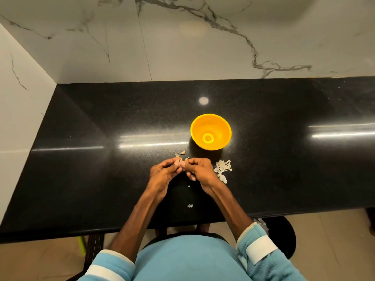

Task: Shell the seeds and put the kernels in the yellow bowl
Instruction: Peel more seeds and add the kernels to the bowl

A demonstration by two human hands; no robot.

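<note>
A yellow bowl [211, 131] stands on the black counter [101, 169], a little beyond my hands, with one small kernel at its bottom. My left hand [162, 175] and my right hand [199, 169] meet just in front of it. Their thumbs and fingertips pinch a small pale seed [182, 163] between them; most of the seed is hidden by the fingers. A few loose pale seeds or shell pieces [181, 153] lie just beyond my left fingertips. A heap of empty shells [222, 169] lies to the right of my right hand.
Two small shell scraps [190, 205] lie on the counter between my forearms. Marble walls close the counter at the back and on the left. A dark stool [284, 236] stands below the counter's front edge at the right.
</note>
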